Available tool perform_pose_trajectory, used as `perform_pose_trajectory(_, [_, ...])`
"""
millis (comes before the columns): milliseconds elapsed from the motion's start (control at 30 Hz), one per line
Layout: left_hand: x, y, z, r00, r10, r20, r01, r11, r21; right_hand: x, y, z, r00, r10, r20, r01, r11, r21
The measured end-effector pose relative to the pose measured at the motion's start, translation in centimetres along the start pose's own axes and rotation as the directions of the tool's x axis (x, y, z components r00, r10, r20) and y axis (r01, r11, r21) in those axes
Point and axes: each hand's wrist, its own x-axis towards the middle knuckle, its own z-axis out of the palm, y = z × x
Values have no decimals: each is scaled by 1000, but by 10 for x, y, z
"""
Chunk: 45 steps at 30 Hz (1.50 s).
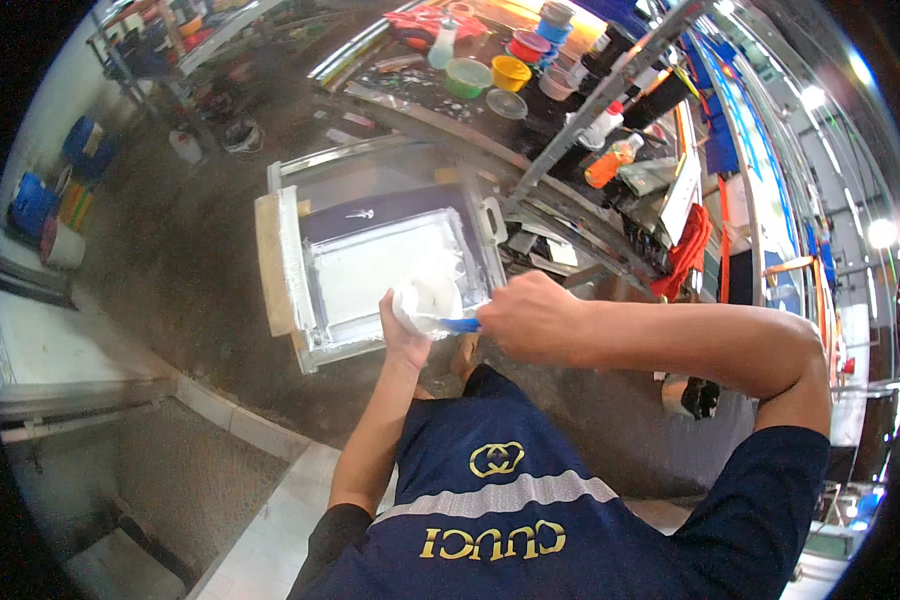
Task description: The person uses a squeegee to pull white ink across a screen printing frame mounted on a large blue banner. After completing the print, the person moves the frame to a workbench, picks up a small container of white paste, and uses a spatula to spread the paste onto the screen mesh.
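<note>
My left hand [404, 338] is closed around the side of a small white tub [408, 306], which is tilted and has white paste on it. My right hand [532, 318] grips a tool by its blue handle [460, 325]. The tool points left against the tub's near rim; its working end is smeared white, so its kind cannot be told. Both hands are over the near right part of a screen-printing frame [288, 262]. A white coated area [355, 283] fills much of its mesh, with a dark purple strip [400, 208] along the far side.
A dark workbench [400, 85] at the back holds a green bowl [467, 77], a yellow tub [511, 72] and an orange bottle [612, 163]. A metal post [610, 85] and a red cloth [686, 252] are to the right. Blue buckets [32, 203] stand at the far left.
</note>
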Motion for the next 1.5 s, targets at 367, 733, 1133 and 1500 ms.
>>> perform_pose_trajectory(367, [5,-39,28,987,-144,71,134,982,136,-49,57,2,940,323,-114,-324,946,3])
perform_pose_trajectory(733, [47,-123,62,984,-138,111,109,966,234,-96,134,56,966,173,-190,-188,980,-61])
perform_pose_trajectory(1133, [69,-244,70,939,-300,170,147,794,591,-143,294,111,676,388,-627,138,769,624])
perform_pose_trajectory(1500, [63,-257,44,992,-123,1,123,991,58,9,453,314,-160,876,-456,219,482,848])
